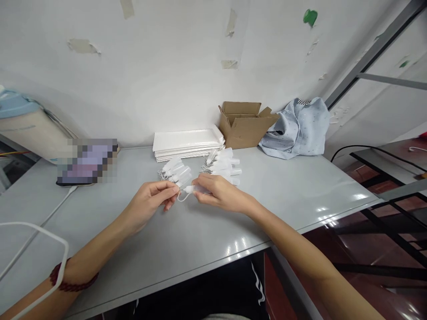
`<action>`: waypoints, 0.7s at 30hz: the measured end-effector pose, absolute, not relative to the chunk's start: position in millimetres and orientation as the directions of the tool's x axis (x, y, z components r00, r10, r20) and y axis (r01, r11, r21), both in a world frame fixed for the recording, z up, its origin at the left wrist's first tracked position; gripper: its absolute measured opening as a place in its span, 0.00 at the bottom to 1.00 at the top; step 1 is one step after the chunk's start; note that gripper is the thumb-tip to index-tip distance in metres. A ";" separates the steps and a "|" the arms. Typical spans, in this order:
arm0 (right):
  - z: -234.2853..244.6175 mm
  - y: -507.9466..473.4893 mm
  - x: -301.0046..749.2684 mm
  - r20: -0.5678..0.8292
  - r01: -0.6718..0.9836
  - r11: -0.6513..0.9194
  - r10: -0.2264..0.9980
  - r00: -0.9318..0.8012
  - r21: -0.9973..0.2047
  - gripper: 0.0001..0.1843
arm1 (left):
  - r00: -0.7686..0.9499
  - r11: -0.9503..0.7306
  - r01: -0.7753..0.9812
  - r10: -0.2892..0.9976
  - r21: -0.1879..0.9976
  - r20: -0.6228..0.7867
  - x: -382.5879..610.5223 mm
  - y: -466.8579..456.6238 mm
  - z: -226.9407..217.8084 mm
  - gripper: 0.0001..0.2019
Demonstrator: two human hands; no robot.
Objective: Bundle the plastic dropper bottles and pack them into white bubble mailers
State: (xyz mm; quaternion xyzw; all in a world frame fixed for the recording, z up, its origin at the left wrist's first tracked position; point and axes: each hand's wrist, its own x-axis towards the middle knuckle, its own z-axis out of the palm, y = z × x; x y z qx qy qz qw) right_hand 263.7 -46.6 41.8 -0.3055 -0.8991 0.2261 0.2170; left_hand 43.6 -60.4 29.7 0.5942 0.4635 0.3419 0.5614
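Note:
My right hand (pixel 222 192) is closed around a small translucent squeeze bottle (pixel 189 189), which lies sideways with its narrow tip toward the left. A thin white strap (pixel 182 198) loops from the bottle's neck to the fingertips of my left hand (pixel 150 201). Those fingers are pinched at the tip, apparently on the small tethered cap, which they mostly hide. Just beyond my hands lie two groups of similar bottles: one group (pixel 176 170) behind the left fingertips, another group (pixel 224 163) behind my right hand.
White flat boxes (pixel 187 141) are stacked by the wall, beside an open cardboard box (pixel 248 129) and a light blue cloth bag (pixel 300 129). A phone (pixel 87 164) with a white cable (pixel 46 218) sits at left, near a large pale container (pixel 31 129). The grey table's front edge (pixel 213 266) runs close to me.

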 end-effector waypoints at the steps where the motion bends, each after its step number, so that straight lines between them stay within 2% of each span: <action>1: 41.0 -46.4 263.5 0.253 0.444 0.712 0.643 -0.723 -0.544 0.07 | 0.335 0.066 0.161 0.935 0.985 -0.117 44.1 -60.7 29.4 0.13; 7: 37.2 -44.5 262.9 0.279 0.394 0.735 0.608 -0.743 -0.552 0.09 | 0.332 0.096 0.129 0.934 0.987 -0.134 46.3 -62.8 27.9 0.13; 14: 37.1 -48.5 259.8 0.273 0.417 0.734 0.618 -0.737 -0.536 0.09 | 0.329 0.119 0.079 0.934 0.990 -0.139 45.9 -62.9 23.3 0.12; 21: 35.9 -49.5 258.9 0.332 0.381 0.774 0.582 -0.742 -0.506 0.12 | 0.341 0.148 0.028 0.928 0.989 -0.149 45.6 -62.3 18.6 0.13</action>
